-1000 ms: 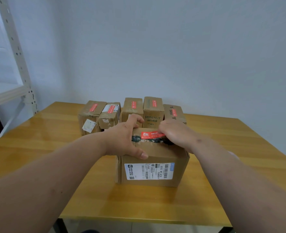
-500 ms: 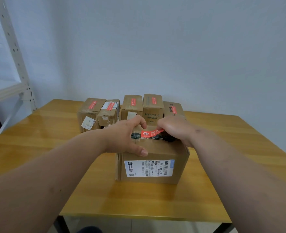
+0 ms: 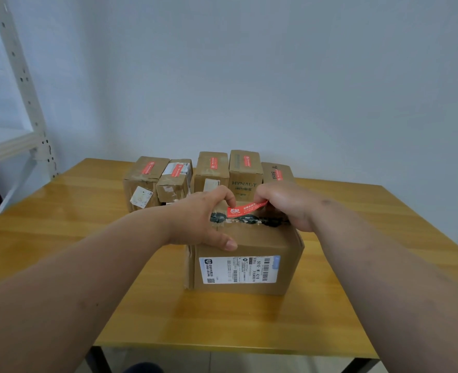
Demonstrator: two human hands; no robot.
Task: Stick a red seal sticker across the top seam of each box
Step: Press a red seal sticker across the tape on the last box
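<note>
On the wooden surface (image 3: 61,238), a cardboard box (image 3: 246,254) stands near the front edge, with five sealed boxes (image 3: 211,168) in a row behind it toward the back edge. The left hand (image 3: 198,222) grips the box's top left corner, thumb pressed on the front face. The right hand (image 3: 284,205), knuckles up, pinches the right end of the red seal sticker (image 3: 245,208), which lies tilted just above the dark-taped top seam.

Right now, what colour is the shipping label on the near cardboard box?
White with black print, on the brown cardboard box; head view.
</note>
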